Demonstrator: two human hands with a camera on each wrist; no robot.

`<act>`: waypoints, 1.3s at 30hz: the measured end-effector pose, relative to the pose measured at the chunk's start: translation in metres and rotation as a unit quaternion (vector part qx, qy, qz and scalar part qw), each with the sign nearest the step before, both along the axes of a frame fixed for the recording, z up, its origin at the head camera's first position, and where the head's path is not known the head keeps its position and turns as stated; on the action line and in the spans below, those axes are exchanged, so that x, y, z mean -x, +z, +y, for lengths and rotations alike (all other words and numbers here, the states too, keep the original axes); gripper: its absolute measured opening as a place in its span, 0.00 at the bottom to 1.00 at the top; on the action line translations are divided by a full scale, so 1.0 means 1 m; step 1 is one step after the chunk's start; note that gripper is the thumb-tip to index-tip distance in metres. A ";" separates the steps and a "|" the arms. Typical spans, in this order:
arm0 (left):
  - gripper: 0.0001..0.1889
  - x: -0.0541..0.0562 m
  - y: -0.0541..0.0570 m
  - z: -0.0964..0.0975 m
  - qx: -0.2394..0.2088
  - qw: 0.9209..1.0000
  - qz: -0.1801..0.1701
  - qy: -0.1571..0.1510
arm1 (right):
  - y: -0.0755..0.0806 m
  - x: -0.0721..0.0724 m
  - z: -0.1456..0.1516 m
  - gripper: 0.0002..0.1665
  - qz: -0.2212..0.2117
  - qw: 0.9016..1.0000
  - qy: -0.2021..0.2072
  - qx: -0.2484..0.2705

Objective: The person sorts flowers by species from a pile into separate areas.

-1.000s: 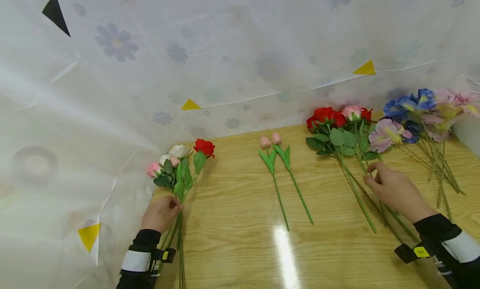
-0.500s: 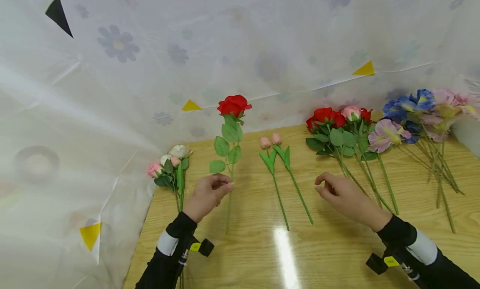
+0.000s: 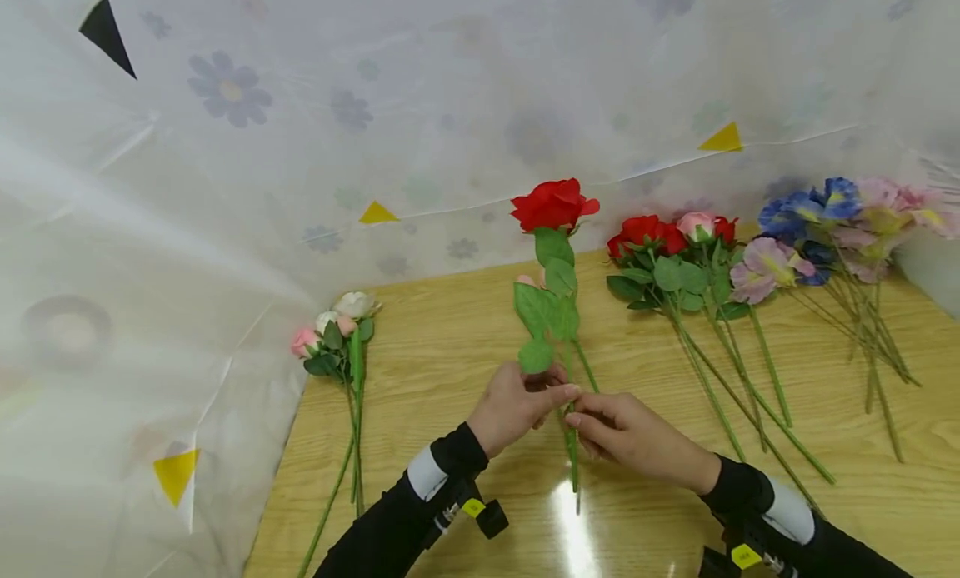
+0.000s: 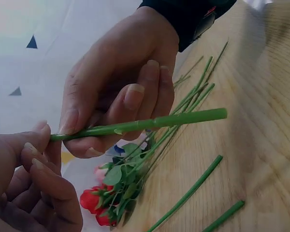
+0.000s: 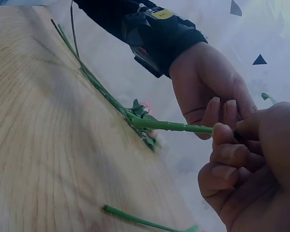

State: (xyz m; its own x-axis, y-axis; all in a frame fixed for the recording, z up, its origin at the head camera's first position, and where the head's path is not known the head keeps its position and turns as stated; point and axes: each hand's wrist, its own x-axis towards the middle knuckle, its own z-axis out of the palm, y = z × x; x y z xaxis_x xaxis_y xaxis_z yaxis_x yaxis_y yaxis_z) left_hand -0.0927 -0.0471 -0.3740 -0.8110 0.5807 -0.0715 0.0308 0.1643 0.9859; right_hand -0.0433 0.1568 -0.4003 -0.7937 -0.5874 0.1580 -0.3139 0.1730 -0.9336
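Observation:
A red rose (image 3: 553, 205) with green leaves stands upright above the middle of the wooden table. My left hand (image 3: 513, 407) pinches its stem below the lowest leaves. Right beside it, my right hand (image 3: 637, 436) also pinches the stem, thumb against fingertips. In the left wrist view the green stem (image 4: 183, 119) runs out past the right hand to its cut end. Behind the rose lie two tulips; one pink tulip head (image 3: 527, 280) peeks out, while the leaves cover most of the rest.
Left on the table (image 3: 442, 328) lies a bunch with white roses (image 3: 356, 304) and a pink rose (image 3: 305, 341). Red roses (image 3: 647, 235) and a pink rose (image 3: 696, 225) lie right, beside blue irises (image 3: 838, 198) and pink irises (image 3: 772, 270). A patterned plastic sheet (image 3: 480, 87) rises behind.
My left hand has lifted the red rose from the left bunch and carried it right to the middle. My right hand has left the right-hand flowers and taken hold of the rose's stem.

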 end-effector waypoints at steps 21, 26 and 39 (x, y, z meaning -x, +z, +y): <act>0.15 0.013 0.003 -0.079 0.047 0.993 0.022 0.101 | 0.007 0.034 0.099 0.18 0.083 0.948 -0.230 -0.206; 0.12 0.016 0.004 -0.110 0.135 0.970 0.108 0.170 | 0.004 0.043 0.134 0.20 0.040 0.930 -0.255 -0.263; 0.08 0.017 -0.002 -0.154 0.235 0.919 0.203 0.245 | -0.006 0.050 0.159 0.22 -0.005 0.908 -0.250 -0.336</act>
State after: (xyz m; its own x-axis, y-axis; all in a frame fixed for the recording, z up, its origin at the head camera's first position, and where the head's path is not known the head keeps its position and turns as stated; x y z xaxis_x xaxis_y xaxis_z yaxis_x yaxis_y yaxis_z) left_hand -0.1097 -0.2006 -0.3763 -0.9820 0.1215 0.1443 0.1885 0.6609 0.7264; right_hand -0.0938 0.3156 -0.4062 -0.9873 -0.1140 -0.1111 -0.0314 0.8239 -0.5658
